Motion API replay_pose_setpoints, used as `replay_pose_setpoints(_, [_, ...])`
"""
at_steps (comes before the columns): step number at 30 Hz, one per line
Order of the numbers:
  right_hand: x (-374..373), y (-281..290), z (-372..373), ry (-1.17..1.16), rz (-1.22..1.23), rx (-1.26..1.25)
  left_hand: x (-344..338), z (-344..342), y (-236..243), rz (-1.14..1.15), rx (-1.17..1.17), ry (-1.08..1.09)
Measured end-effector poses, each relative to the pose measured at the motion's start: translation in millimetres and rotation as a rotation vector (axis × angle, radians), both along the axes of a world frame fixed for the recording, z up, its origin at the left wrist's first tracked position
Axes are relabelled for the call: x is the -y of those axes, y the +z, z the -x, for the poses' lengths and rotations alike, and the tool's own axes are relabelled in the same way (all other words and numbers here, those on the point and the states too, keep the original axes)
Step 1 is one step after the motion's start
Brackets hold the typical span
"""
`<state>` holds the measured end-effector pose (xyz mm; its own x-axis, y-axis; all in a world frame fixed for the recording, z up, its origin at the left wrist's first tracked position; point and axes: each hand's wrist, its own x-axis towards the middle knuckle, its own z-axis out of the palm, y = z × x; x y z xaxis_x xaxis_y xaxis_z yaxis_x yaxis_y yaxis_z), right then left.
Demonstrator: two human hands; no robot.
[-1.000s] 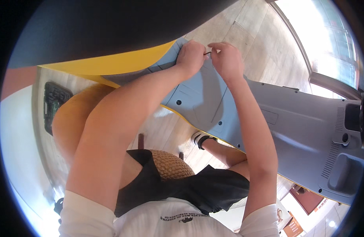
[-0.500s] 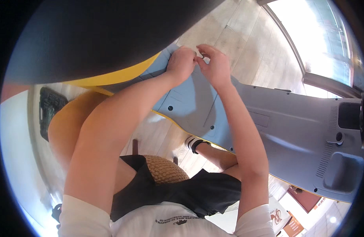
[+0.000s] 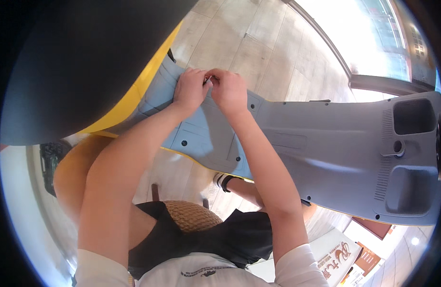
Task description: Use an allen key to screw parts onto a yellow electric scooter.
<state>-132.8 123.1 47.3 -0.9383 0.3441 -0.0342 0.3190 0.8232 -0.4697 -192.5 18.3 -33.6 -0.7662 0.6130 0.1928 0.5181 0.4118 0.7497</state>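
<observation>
Both hands meet at the far edge of the blue-grey footboard (image 3: 206, 138) of a scooter. My left hand (image 3: 190, 90) is closed there, its thumb and fingertips pinched together against the right fingertips. Curled over from the right, my right hand (image 3: 228, 91) has its thumb and index finger closed as well. Between the fingertips shows a small dark piece (image 3: 207, 79), too small and too covered to name. The footboard has several dark round holes and moulded lines.
A large black seat (image 3: 86, 62) with a yellow side panel (image 3: 139, 91) fills the upper left. To the right rises the scooter's grey front panel (image 3: 321, 138) with storage pockets. A woven stool (image 3: 191, 215) is under me. A dark tool case (image 3: 48, 165) lies at the left.
The view has shifted, so scooter and hands appear further left and lower. My right fingers, apart from the thumb before, have closed in against the left fingertips.
</observation>
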Motion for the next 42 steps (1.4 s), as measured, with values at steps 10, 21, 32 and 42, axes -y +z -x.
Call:
replay_pose_setpoints(10, [1.8, -13.1, -4.2, -0.119, 0.088, -0.221, -1.6, 3.8, -1.5, 0.079, 0.118, 0.077])
replay_pose_setpoints(21, [-27.2, -11.1, 0.0, -0.002, 0.117, -0.063, -0.5, 20.4, 2.8, 0.072, 0.215, -0.035])
replay_pose_setpoints(32, [-16.2, -7.5, 3.0, -0.098, 0.12, -0.119, 7.8, 27.2, 0.1, 0.029, 0.316, -0.059])
replay_pose_setpoints(42, [-21.5, -22.0, -2.2, -0.089, 0.107, -0.14, 7.0, 23.0, 5.7, 0.066, 0.279, -0.108])
